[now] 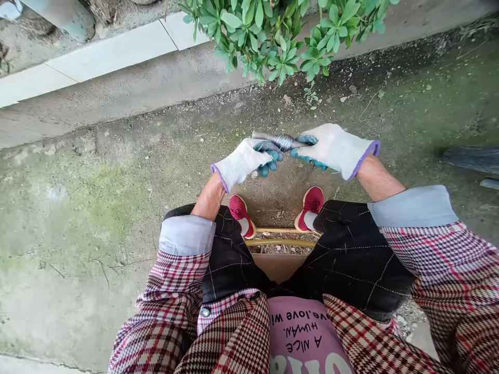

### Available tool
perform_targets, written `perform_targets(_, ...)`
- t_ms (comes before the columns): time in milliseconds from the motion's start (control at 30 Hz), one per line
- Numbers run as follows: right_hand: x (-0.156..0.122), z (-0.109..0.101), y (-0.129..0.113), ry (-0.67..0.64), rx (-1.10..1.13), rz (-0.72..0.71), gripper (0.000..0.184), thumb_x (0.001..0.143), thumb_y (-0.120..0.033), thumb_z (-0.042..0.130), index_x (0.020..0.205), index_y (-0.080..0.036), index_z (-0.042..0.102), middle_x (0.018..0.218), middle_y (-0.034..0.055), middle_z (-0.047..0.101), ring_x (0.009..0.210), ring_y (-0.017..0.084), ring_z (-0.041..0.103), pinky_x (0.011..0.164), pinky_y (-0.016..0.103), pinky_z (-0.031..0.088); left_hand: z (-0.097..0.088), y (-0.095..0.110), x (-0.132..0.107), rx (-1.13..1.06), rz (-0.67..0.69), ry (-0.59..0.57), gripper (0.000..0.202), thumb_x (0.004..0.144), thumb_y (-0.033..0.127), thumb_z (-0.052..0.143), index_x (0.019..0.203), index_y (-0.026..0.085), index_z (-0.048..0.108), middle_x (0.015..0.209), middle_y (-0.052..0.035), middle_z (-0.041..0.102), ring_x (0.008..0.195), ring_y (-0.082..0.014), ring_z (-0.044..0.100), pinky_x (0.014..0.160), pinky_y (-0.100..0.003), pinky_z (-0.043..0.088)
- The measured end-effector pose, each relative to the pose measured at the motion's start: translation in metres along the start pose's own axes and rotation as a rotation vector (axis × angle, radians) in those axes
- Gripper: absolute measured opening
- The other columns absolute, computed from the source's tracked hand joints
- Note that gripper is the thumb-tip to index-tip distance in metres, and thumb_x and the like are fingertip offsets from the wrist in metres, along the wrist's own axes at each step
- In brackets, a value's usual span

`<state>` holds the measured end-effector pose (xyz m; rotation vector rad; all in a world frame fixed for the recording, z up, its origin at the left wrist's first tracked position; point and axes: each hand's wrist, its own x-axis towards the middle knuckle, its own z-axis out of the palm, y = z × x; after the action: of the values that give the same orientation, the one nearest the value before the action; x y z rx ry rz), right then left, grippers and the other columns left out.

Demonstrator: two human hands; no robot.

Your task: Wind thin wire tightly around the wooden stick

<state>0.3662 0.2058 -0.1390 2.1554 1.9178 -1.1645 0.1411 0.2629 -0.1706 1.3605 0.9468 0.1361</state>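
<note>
Both hands wear white knitted gloves with blue-green coated fingers and purple cuffs. Between them, above the ground, is a short greyish rod with shiny silver wire or thread wound round its middle. My left hand is closed around the rod's left part, its fingers curled below. At the other end, my right hand grips the rod between thumb and fingers, close to the winding. The gloves cover part of the rod, so its full length and material are unclear.
Ahead, a leafy green bush overhangs a low concrete wall topped with white tiles. A dark, long object lies at the right. My red shoes rest on mossy ground, with yellowish seat rungs behind them.
</note>
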Motion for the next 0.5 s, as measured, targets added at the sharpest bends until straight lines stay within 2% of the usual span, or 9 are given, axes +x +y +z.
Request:
perform_targets(133,-0.007,0.003,-0.005,-0.019,0.518,0.027,0.039,0.096,-0.056,0.078,0.080,-0.024,0.061,0.067,0.0017,0.059,0.054,0.016,0.050,0.047,0.032,0.042,0.000,0.003,0.000,-0.050,0.013,0.029,0.022,0.095,0.033,0.078,0.098,0.012,0.076,0.074,-0.0034,0.075,0.047,-0.0066,0.056,0.047,-0.022,0.046)
perform_targets(267,-0.021,0.004,-0.007,-0.134,0.864,-0.050,0.050,0.088,-0.066,0.085,0.080,-0.023,0.060,0.065,-0.0007,0.057,0.048,0.011,0.044,0.039,0.028,0.037,-0.001,0.011,-0.009,-0.150,0.069,0.090,0.028,0.089,0.027,0.081,0.112,0.012,0.076,0.080,-0.0027,0.076,0.048,-0.0068,0.051,0.046,-0.025,0.043)
perform_targets(333,-0.028,0.004,-0.008,-0.226,0.939,-0.107,0.051,0.088,-0.067,0.085,0.080,-0.024,0.059,0.061,-0.0027,0.052,0.048,0.011,0.041,0.038,0.027,0.035,-0.001,0.016,-0.016,-0.234,0.144,0.055,0.039,0.086,0.022,0.080,0.123,0.014,0.075,0.087,-0.0018,0.077,0.052,-0.0072,0.052,0.046,-0.024,0.043)
perform_targets(400,-0.031,0.004,-0.010,-0.299,0.957,-0.141,0.049,0.092,-0.067,0.081,0.082,-0.024,0.059,0.062,-0.0031,0.051,0.049,0.011,0.041,0.039,0.027,0.035,-0.001,0.019,-0.020,-0.279,0.194,0.023,0.042,0.085,0.020,0.079,0.127,0.016,0.074,0.090,-0.0015,0.077,0.055,-0.0073,0.053,0.048,-0.024,0.044)
perform_targets(433,-0.031,0.005,-0.011,-0.305,0.922,-0.147,0.047,0.094,-0.066,0.078,0.083,-0.024,0.059,0.064,-0.0023,0.054,0.050,0.012,0.042,0.040,0.028,0.036,0.000,0.019,-0.020,-0.274,0.193,0.038,0.038,0.085,0.019,0.079,0.123,0.016,0.075,0.089,-0.0017,0.076,0.057,-0.0076,0.054,0.049,-0.024,0.046)
perform_targets(500,-0.025,0.006,-0.014,-0.227,0.799,-0.147,0.041,0.097,-0.059,0.075,0.083,-0.024,0.059,0.070,0.0004,0.060,0.053,0.014,0.047,0.045,0.030,0.041,0.002,0.019,-0.016,-0.213,0.147,0.119,0.024,0.085,0.017,0.080,0.108,0.014,0.074,0.082,-0.0020,0.073,0.060,-0.0095,0.056,0.053,-0.025,0.049)
